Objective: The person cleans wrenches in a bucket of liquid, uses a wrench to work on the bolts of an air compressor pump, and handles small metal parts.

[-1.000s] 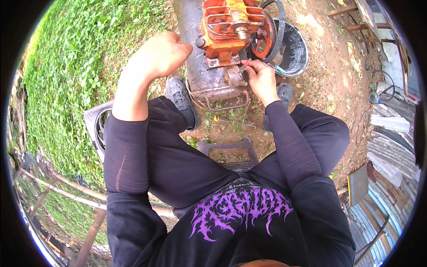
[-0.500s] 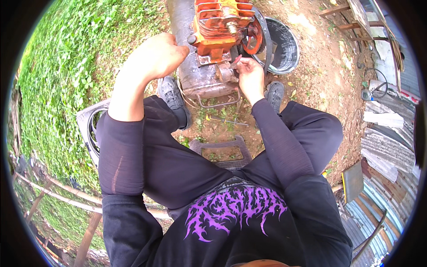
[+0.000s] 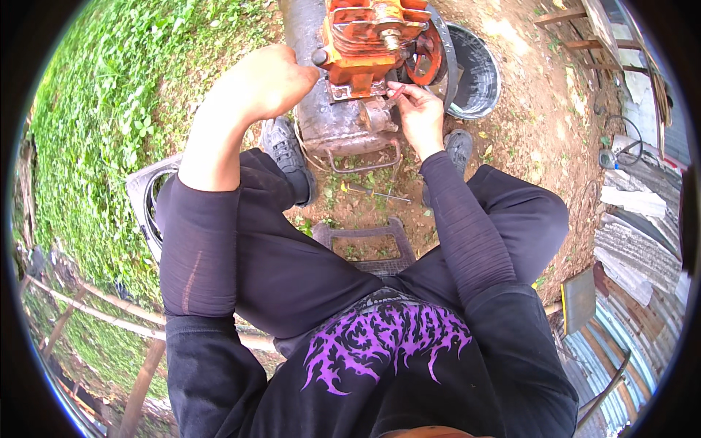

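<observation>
Ground: bare dirt yard, grass (image 3: 87,146) from 8 to 11 o'clock, corrugated sheets at 4 o'clock.
Left hand (image 3: 266,80): fingers clenched at the machine's left side; whether they grasp a part, I cannot tell.
Orange engine block (image 3: 365,44): at 12 o'clock atop a grey tank (image 3: 328,124); the tank's long axis runs 6 to 12.
Right hand (image 3: 418,109): fingers pinch something small under the block.
Advice: brace left, work the pinched part slowly.
Black tub (image 3: 478,80): at 1 o'clock.

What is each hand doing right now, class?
Left hand: closed, fingers curled against the orange pump block; contents hidden.
Right hand: fingertips pinched at the block's lower edge; object unclear.
</observation>
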